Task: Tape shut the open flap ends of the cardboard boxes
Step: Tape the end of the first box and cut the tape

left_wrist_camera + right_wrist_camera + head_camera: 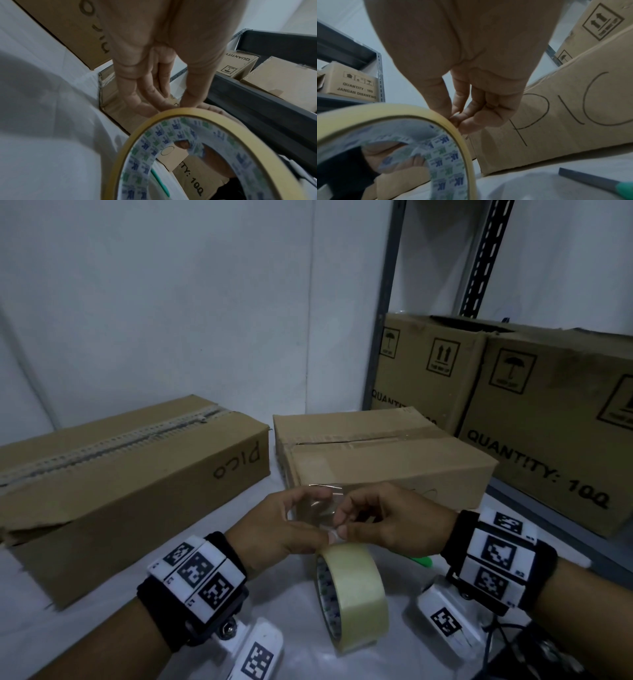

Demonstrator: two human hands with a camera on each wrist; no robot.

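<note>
A roll of clear packing tape (356, 590) stands on edge on the white surface just below both hands. My left hand (317, 520) and my right hand (346, 522) meet above it, each pinching the loose strip of tape (318, 501) pulled up from the roll. In the left wrist view the left hand (171, 102) has its thumb on the roll's rim (188, 115). In the right wrist view the right hand (458, 121) pinches at the roll's edge (402, 109). Right behind the hands lies a flat cardboard box (376, 453), its top seam partly taped.
A long box marked "Pico" (137, 474) lies to the left, its top seam rough and its near end torn. Large printed boxes (548, 412) fill a metal shelf on the right. A green-handled cutter (423, 560) lies under my right wrist.
</note>
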